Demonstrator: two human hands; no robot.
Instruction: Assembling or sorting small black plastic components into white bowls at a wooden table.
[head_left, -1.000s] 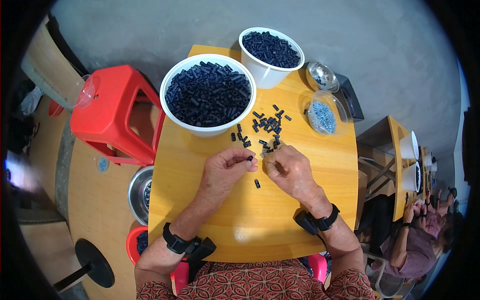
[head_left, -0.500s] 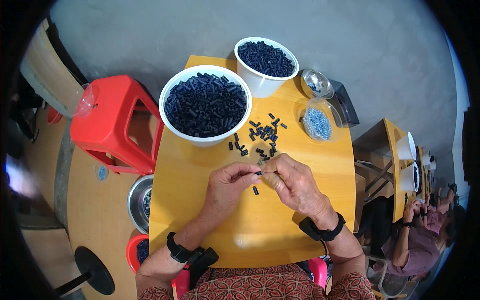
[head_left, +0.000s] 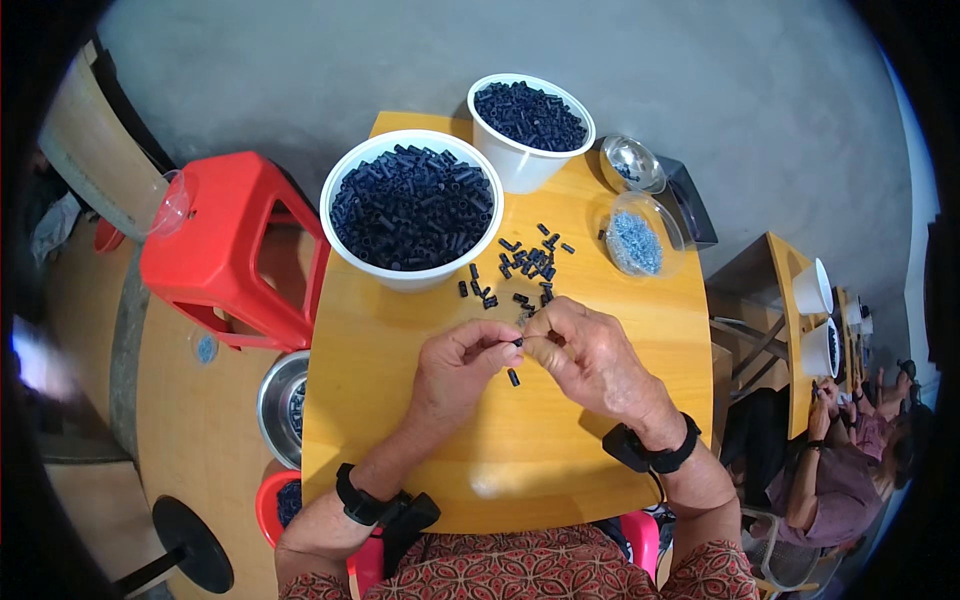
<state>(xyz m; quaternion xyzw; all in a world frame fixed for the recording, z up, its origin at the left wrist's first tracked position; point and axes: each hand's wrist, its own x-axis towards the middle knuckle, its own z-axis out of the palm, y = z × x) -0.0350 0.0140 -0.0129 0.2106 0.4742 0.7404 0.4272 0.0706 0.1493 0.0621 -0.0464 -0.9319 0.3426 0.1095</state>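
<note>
Over the middle of the yellow wooden table [head_left: 480, 440], my left hand [head_left: 450, 372] pinches a small black tube piece [head_left: 518, 343] between thumb and fingertips. My right hand [head_left: 597, 362] is closed right beside it, its fingertips meeting the tube's end. Whatever lies in the right fingers is too small to make out. Just below the hands, a single black tube [head_left: 514, 378] lies on the wood. Beyond them is a loose scatter of black tubes [head_left: 533, 262].
Two white buckets full of black tubes, one nearer [head_left: 335, 225] and one farther [head_left: 515, 165], stand at the back. A clear tub [head_left: 637, 243] of small bluish pieces and a metal bowl [head_left: 628, 160] sit back right. A red stool [head_left: 215, 220] stands left; a person [head_left: 825, 490] sits right.
My right hand has come closer to my left, and the thin gap between their fingertips has closed. The left hand has barely moved and keeps the tube.
</note>
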